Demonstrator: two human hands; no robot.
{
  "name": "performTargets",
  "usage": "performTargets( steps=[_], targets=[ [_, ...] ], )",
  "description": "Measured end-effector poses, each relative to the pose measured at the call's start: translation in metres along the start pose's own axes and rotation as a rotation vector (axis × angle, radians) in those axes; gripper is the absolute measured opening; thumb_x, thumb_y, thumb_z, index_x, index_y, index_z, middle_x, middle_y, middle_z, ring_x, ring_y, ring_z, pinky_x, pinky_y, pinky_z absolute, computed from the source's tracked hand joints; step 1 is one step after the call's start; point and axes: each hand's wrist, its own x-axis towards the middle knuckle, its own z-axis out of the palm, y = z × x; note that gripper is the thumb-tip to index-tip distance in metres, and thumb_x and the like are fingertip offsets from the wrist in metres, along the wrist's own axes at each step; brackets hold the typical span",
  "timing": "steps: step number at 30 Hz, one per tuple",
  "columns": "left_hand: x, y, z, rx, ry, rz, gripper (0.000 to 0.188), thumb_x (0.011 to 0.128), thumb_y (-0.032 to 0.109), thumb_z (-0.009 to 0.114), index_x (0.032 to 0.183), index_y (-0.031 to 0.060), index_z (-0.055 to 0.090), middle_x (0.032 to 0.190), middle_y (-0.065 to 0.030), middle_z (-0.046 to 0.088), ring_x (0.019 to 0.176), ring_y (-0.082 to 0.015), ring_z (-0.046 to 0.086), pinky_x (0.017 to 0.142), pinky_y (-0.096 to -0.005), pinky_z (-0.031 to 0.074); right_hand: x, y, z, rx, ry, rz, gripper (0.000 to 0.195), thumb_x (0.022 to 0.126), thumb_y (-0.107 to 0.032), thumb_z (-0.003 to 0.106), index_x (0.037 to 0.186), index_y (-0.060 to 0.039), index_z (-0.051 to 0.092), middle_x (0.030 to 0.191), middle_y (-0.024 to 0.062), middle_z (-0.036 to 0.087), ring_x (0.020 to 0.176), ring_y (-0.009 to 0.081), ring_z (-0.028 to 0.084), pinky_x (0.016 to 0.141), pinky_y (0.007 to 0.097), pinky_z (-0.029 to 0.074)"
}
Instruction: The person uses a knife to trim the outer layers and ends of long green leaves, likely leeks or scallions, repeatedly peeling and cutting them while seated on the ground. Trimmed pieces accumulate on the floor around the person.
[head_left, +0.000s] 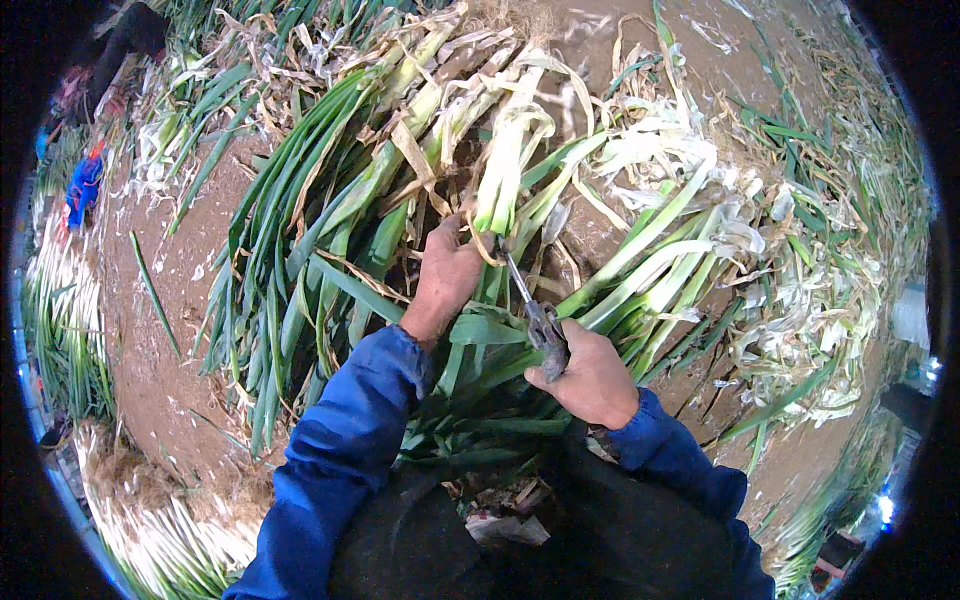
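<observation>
My left hand (448, 268) grips a large green onion (499, 180) where its pale shaft meets the green leaves. The shaft points away from me, and its outer skin is loose and folded at the far end. In my right hand (596, 371) is a metal air blow gun (546, 337), its thin nozzle reaching to the onion near my left fingers. Right of the gun lie several peeled green onions (660, 285), pale ends pointing up and right. To the left, unpeeled green onions (322, 187) lie heaped with dry brown leaves.
Stripped white skins (810, 345) cover the soil floor (165, 300) on the right. Bundles of green onions (64, 307) line the left side, with more at lower left (180, 532). A blue item (84, 184) lies at far left. My dark-clothed knees are below.
</observation>
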Motion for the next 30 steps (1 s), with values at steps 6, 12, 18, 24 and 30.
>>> performTargets(
  steps=[6,12,18,24,30],
  targets=[
    [0.001,-0.015,0.006,0.098,0.11,0.074,0.043,0.09,0.006,0.069,0.129,-0.0078,0.059,0.108,-0.0124,0.072,0.094,-0.0155,0.065,0.085,-0.0309,0.053,0.027,0.003,0.009,-0.013,0.123,-0.018,0.04,0.076,-0.024,0.082,0.094,0.0017,0.059,0.082,0.0272,0.066,0.082,0.049,0.065,0.072,0.0527,0.052],
    [-0.01,0.009,0.001,0.055,0.071,0.004,0.034,0.094,0.012,0.068,0.121,-0.0092,0.065,0.094,-0.0095,0.072,0.082,-0.0129,0.062,0.074,-0.0309,0.053,0.071,0.004,0.005,-0.065,0.201,-0.046,0.041,0.075,-0.02,0.081,0.105,0.0003,0.063,0.087,0.022,0.067,0.085,0.0436,0.065,0.077,0.0476,0.052],
    [-0.014,0.007,0.001,-0.002,-0.007,-0.128,0.034,0.095,0.012,0.068,0.122,-0.0089,0.063,0.098,-0.0103,0.072,0.083,-0.0132,0.064,0.076,-0.0297,0.053,0.123,0.002,-0.016,-0.126,0.187,0.105,0.043,0.076,-0.026,0.079,0.108,-0.0003,0.067,0.098,0.0241,0.071,0.096,0.0431,0.067,0.087,0.0469,0.053],
    [-0.021,-0.007,-0.006,-0.015,0.002,-0.062,0.032,0.097,0.013,0.067,0.123,-0.007,0.063,0.099,-0.0077,0.072,0.085,-0.0112,0.064,0.077,-0.0278,0.052,0.177,-0.007,-0.038,-0.147,0.248,0.142,0.04,0.074,-0.028,0.076,0.097,0.0038,0.071,0.101,0.0291,0.071,0.098,0.0438,0.069,0.09,0.0476,0.055],
    [-0.038,-0.019,-0.007,-0.025,0.0,-0.145,0.028,0.098,0.013,0.068,0.119,-0.0049,0.065,0.099,-0.004,0.07,0.084,-0.0095,0.061,0.078,-0.0268,0.05,0.23,0.008,-0.057,-0.198,0.231,0.183,0.043,0.073,-0.03,0.082,0.091,0.0075,0.071,0.084,0.0247,0.071,0.081,0.0371,0.071,0.078,0.0443,0.055]
  ],
)
